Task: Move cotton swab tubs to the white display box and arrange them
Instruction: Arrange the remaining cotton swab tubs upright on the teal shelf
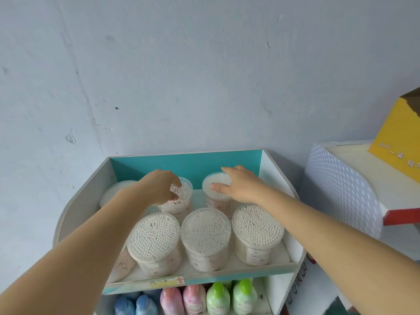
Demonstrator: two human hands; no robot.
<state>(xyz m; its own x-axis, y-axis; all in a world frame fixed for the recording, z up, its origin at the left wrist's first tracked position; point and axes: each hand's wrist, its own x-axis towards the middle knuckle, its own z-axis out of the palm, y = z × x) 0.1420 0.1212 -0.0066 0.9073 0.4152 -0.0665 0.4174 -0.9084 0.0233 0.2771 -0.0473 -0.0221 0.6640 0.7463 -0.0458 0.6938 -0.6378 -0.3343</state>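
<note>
Several clear round cotton swab tubs stand in the white display box [278, 178] with a teal back wall. Three fill the front row: left tub [154, 237], middle tub [205, 233], right tub [258, 228]. My left hand [162, 186] grips the top of a back-row tub [185, 194]. My right hand [241, 186] rests over the lid of another back-row tub [216, 181], fingers around its rim. A further tub [113, 192] at the back left is partly hidden behind my left forearm.
Below the box is a shelf of blue [145, 305], pink [171, 298] and green bottles [218, 296]. A white perforated stand [341, 189] with a yellow carton [400, 137] stands to the right. A pale wall rises right behind the box.
</note>
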